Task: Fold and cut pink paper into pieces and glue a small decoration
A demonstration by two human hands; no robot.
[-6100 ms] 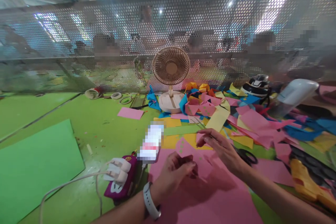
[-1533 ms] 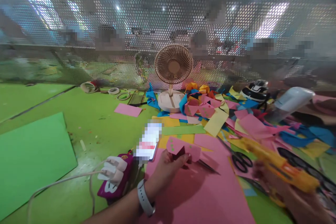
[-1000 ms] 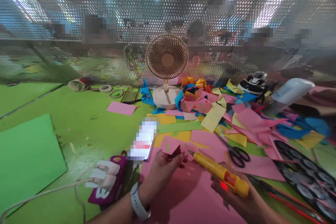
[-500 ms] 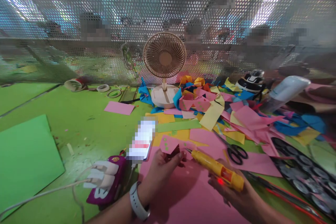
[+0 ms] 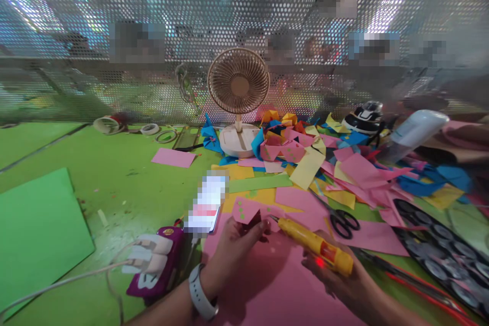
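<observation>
My left hand [image 5: 240,242], with a white watch on its wrist, pinches a folded pink paper piece [image 5: 244,209] with small green dots. In my right hand [image 5: 336,270] lies a yellow handheld tool [image 5: 311,242] with a thin metal tip and a glowing red light. I cannot make out the tool's exact kind. Its tip points left, close to the paper's right side and my left fingertips; contact is unclear. Under both hands spreads a large pink sheet [image 5: 278,290]. Black-handled scissors [image 5: 344,224] lie just beyond my right hand.
A small fan [image 5: 239,86] stands at the back before a perforated metal screen. Coloured paper scraps [image 5: 355,168] pile up on the right, near a black tray [image 5: 443,244] of round cups. Left are a phone [image 5: 208,204], a purple power strip [image 5: 160,265] and a green sheet [image 5: 42,239].
Both hands, the pink paper piece and the yellow tool stay almost where they were. The view has shifted very slightly.
</observation>
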